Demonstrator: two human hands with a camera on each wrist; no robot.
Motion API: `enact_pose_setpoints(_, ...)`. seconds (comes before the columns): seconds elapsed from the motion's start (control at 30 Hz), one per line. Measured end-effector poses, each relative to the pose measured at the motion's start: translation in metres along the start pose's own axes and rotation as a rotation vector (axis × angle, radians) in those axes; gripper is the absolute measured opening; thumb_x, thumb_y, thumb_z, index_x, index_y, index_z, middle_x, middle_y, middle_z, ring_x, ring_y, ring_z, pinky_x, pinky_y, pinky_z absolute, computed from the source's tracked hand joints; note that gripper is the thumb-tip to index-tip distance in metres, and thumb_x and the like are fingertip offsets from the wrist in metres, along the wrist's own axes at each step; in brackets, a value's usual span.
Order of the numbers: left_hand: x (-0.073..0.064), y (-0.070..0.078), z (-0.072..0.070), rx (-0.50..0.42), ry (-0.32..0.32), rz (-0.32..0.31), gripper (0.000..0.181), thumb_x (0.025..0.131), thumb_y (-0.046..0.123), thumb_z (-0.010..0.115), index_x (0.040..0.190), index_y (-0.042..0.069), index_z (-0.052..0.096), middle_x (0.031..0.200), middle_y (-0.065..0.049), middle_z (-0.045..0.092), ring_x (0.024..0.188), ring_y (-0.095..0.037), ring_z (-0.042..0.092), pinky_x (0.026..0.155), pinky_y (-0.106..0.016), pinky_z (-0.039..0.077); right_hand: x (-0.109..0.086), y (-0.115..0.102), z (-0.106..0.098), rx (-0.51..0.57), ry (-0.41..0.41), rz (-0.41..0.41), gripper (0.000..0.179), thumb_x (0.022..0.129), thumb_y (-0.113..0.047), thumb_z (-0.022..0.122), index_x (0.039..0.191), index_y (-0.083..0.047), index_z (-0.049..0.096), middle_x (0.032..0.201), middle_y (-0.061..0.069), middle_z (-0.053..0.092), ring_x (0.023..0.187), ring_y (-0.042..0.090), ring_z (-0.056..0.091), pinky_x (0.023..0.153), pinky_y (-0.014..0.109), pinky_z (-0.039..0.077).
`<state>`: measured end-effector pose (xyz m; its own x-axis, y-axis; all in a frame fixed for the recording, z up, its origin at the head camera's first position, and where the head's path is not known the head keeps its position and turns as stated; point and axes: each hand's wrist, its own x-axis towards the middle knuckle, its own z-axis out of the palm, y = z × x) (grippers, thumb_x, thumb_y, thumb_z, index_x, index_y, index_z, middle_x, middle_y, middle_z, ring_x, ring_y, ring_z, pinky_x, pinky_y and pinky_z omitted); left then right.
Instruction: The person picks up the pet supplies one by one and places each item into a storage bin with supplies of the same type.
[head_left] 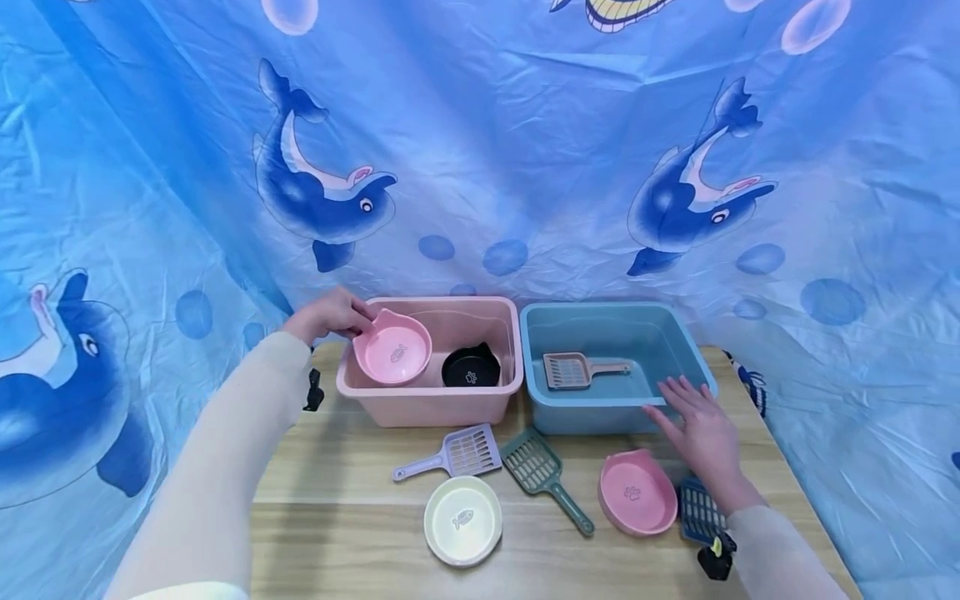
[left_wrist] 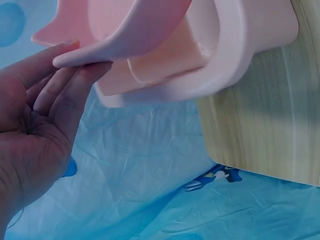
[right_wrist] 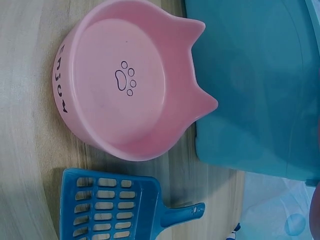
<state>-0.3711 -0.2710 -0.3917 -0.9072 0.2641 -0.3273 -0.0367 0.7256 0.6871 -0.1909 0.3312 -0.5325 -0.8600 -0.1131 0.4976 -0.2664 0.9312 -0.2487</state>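
Observation:
My left hand (head_left: 335, 314) pinches the rim of a pink cat-eared bowl (head_left: 400, 353) with a fish print, held over the left part of the pink bin (head_left: 433, 409). In the left wrist view, thumb and fingers grip one ear of that bowl (left_wrist: 135, 30). A black bowl (head_left: 471, 367) with a paw print sits in the same bin. My right hand (head_left: 703, 429) rests its spread fingers on the front rim of the blue bin (head_left: 592, 421), which holds a pinkish-brown litter scoop (head_left: 570, 371).
On the wooden table lie a lavender scoop (head_left: 468, 452), a green scoop (head_left: 534, 463), a cream bowl (head_left: 462, 522), a pink paw-print bowl (right_wrist: 120, 82) and a blue scoop (right_wrist: 107, 205). A blue dolphin-print curtain (head_left: 480, 167) hangs behind the bins and along both sides.

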Motion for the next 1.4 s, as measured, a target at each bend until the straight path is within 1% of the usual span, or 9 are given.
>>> enact_pose_setpoints(0.2,0.022,-0.008,0.010,0.051,0.012,-0.005,0.035,0.096,0.002,0.073,0.127,-0.013,0.071,0.102,-0.019,0.079,0.073,-0.011,0.070,0.067,-0.024,0.062,0.003,-0.001,0.000,-0.007,-0.019,0.016,0.063,0.092,-0.041,0.083,0.139,-0.001,0.068,0.141,0.022,0.067,0.138,0.045,0.058,0.129,0.054,0.032)
enact_pose_setpoints(0.4,0.040,-0.015,0.030,0.082,0.004,-0.007,0.030,0.096,0.001,0.072,0.124,-0.009,0.074,0.103,-0.018,0.079,0.073,-0.014,0.070,0.066,-0.023,0.061,0.001,0.001,0.001,-0.004,-0.007,0.013,0.062,0.091,-0.039,0.085,0.138,-0.001,0.069,0.139,0.023,0.068,0.136,0.046,0.059,0.127,0.056,0.033)
enact_pose_setpoints(0.63,0.048,-0.026,0.044,0.038,-0.041,-0.021,0.025,0.096,-0.005,0.070,0.120,-0.010,0.075,0.099,-0.018,0.078,0.077,-0.021,0.071,0.069,-0.027,0.063,0.002,-0.001,0.000,-0.011,-0.038,0.036,0.062,0.092,-0.038,0.084,0.140,-0.001,0.068,0.141,0.023,0.067,0.138,0.046,0.058,0.129,0.053,0.031)
enact_pose_setpoints(0.7,0.050,-0.026,0.046,0.057,-0.038,-0.030,0.024,0.095,-0.005,0.071,0.119,-0.010,0.076,0.097,-0.016,0.078,0.076,-0.020,0.071,0.068,-0.026,0.063,0.002,-0.001,0.000,-0.012,-0.045,0.042,0.062,0.092,-0.037,0.085,0.140,-0.002,0.068,0.141,0.023,0.067,0.139,0.046,0.057,0.129,0.054,0.030)
enact_pose_setpoints(0.83,0.052,-0.023,0.048,0.124,-0.048,-0.013,0.027,0.091,-0.007,0.073,0.117,-0.013,0.074,0.091,-0.016,0.077,0.072,-0.019,0.071,0.065,-0.026,0.063,0.003,-0.001,0.000,-0.012,-0.042,0.045,0.062,0.092,-0.036,0.085,0.140,-0.002,0.068,0.141,0.023,0.066,0.139,0.046,0.057,0.130,0.054,0.030)
enact_pose_setpoints(1.07,0.058,-0.016,0.055,0.109,-0.064,-0.069,0.020,0.092,-0.008,0.073,0.112,-0.009,0.077,0.088,-0.013,0.073,0.073,-0.021,0.068,0.068,-0.028,0.063,0.004,0.002,0.001,-0.012,-0.037,0.038,0.061,0.092,-0.037,0.085,0.139,-0.001,0.069,0.140,0.023,0.067,0.138,0.046,0.058,0.130,0.052,0.030)
enact_pose_setpoints(1.23,0.064,-0.017,0.061,0.191,-0.103,-0.048,0.016,0.091,-0.008,0.074,0.106,-0.008,0.077,0.088,-0.015,0.072,0.071,-0.021,0.067,0.065,-0.027,0.061,0.005,0.003,0.000,-0.020,-0.053,0.037,0.062,0.093,-0.040,0.083,0.140,-0.002,0.068,0.142,0.023,0.066,0.139,0.046,0.057,0.130,0.052,0.030)
enact_pose_setpoints(1.33,0.073,-0.020,0.063,0.256,-0.132,-0.027,0.008,0.086,-0.009,0.074,0.094,-0.007,0.076,0.079,-0.012,0.069,0.066,-0.019,0.065,0.059,-0.024,0.057,0.005,0.002,0.000,-0.022,-0.057,0.040,0.061,0.093,-0.038,0.083,0.140,-0.002,0.068,0.142,0.022,0.066,0.139,0.046,0.057,0.130,0.052,0.030)
enact_pose_setpoints(1.4,0.078,-0.021,0.064,0.271,-0.141,-0.027,0.007,0.085,-0.009,0.074,0.091,-0.005,0.076,0.076,-0.010,0.067,0.065,-0.019,0.063,0.058,-0.023,0.056,0.005,0.002,-0.001,-0.022,-0.054,0.043,0.061,0.093,-0.038,0.084,0.140,-0.002,0.069,0.142,0.023,0.066,0.139,0.046,0.057,0.129,0.053,0.031)
